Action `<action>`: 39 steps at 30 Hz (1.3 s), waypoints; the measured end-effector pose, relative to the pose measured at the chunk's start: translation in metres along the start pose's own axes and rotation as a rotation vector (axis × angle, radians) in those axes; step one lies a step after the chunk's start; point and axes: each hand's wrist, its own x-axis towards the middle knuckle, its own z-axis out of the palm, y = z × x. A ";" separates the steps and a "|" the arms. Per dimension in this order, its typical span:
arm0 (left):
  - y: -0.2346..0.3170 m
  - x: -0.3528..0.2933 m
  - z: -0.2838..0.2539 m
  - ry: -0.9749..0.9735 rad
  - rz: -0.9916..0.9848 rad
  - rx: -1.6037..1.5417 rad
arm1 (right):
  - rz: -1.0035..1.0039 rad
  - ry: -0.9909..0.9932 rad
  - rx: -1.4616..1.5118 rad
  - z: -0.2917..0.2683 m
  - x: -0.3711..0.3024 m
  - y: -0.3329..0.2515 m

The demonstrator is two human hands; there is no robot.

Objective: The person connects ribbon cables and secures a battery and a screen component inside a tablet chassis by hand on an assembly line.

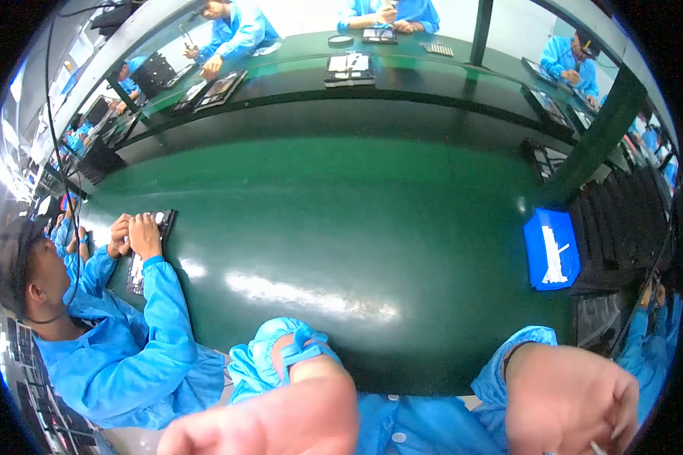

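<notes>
Both my hands are raised close to the camera, above the near edge of the green table [319, 227]. My left hand [281, 409] is large and slightly blurred at the lower edge, and the frame cuts off most of its fingers. A light blue cuff with a tied strap [305, 343] sits around that wrist. My right hand [569, 402] is at the lower right, with some fingers bent at its outer side and their tips cut off or hidden. I see nothing held in either hand, though what lies beyond the frame cannot be made out.
At the left, a co-worker [121, 326] handles a flat dark device [167, 220]. A blue bin [539, 258] with white strips stands at the right, beside stacked black trays [622, 220]. Across the table, a raised shelf [281, 87] carries more devices, with other people behind it.
</notes>
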 end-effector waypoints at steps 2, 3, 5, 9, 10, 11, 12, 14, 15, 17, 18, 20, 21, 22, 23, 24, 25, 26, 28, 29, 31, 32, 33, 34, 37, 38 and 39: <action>-0.009 -0.012 0.024 0.277 -0.029 -0.196 | 0.017 0.117 -0.003 -0.020 -0.009 0.000; -0.007 -0.015 0.033 0.286 -0.174 -0.192 | 0.061 0.096 0.076 -0.021 -0.027 0.009; -0.004 -0.038 0.011 0.034 -0.346 -0.108 | 0.188 -0.178 -0.057 -0.022 -0.053 0.009; -0.031 -0.120 -0.053 -0.836 -0.419 0.215 | 0.418 -1.046 -0.268 -0.031 -0.110 0.024; -0.032 -0.148 -0.062 -1.001 -0.432 0.285 | 0.519 -1.074 -0.291 -0.043 -0.142 0.025; -0.032 -0.167 -0.069 -1.151 -0.472 0.309 | 0.599 -1.152 -0.264 -0.056 -0.161 0.028; -0.030 -0.181 -0.076 -1.291 -0.515 0.318 | 0.631 -1.273 -0.281 -0.071 -0.182 0.026; -0.024 -0.205 -0.102 -1.531 -0.609 0.273 | 0.662 -1.384 -0.283 -0.086 -0.210 0.016; -0.022 -0.210 -0.106 -1.620 -0.670 0.204 | 0.720 -1.462 -0.165 -0.090 -0.216 0.012; -0.021 -0.223 -0.114 -1.602 -0.797 0.180 | 0.781 -1.543 -0.040 -0.096 -0.224 0.012; -0.023 -0.224 -0.114 -1.570 -0.894 0.123 | 0.851 -1.556 -0.006 -0.098 -0.225 0.011; -0.022 -0.224 -0.114 -1.531 -1.002 0.067 | 0.929 -1.575 0.033 -0.100 -0.227 0.010; -0.023 -0.223 -0.114 -1.499 -1.018 0.057 | 0.944 -1.568 0.023 -0.097 -0.226 0.010; -0.024 -0.223 -0.115 -1.467 -1.034 0.047 | 0.958 -1.561 0.013 -0.095 -0.225 0.011; -0.025 -0.223 -0.114 -1.466 -1.039 0.051 | 0.960 -1.564 0.018 -0.094 -0.224 0.012; -0.025 -0.223 -0.115 -1.456 -1.063 0.038 | 0.993 -1.559 0.022 -0.092 -0.224 0.011; -0.026 -0.223 -0.116 -1.446 -1.088 0.026 | 1.025 -1.553 0.026 -0.091 -0.224 0.011; -0.026 -0.223 -0.116 -1.447 -1.093 0.038 | 1.026 -1.554 0.039 -0.090 -0.223 0.011; -0.025 -0.224 -0.117 -1.440 -1.084 0.035 | 1.039 -1.533 0.009 -0.089 -0.222 0.011; -0.025 -0.225 -0.116 -1.443 -1.088 0.047 | 1.041 -1.531 0.022 -0.090 -0.221 0.011; -0.025 -0.226 -0.116 -1.432 -1.058 0.037 | 1.076 -1.535 0.000 -0.091 -0.221 0.011; -0.025 -0.226 -0.116 -1.436 -1.060 0.050 | 1.076 -1.532 0.014 -0.092 -0.221 0.011; -0.025 -0.227 -0.116 -1.425 -1.073 0.035 | 1.060 -1.547 0.010 -0.093 -0.222 0.011; -0.025 -0.227 -0.117 -1.414 -1.085 0.021 | 1.044 -1.561 0.006 -0.093 -0.223 0.011; -0.025 -0.228 -0.119 -1.425 -1.060 0.031 | 1.015 -1.544 0.003 -0.092 -0.226 0.010; -0.024 -0.227 -0.120 -1.412 -1.052 0.040 | 1.009 -1.534 0.031 -0.091 -0.228 0.009; -0.024 -0.228 -0.118 -1.416 -1.048 0.061 | 1.031 -1.542 0.024 -0.092 -0.226 0.010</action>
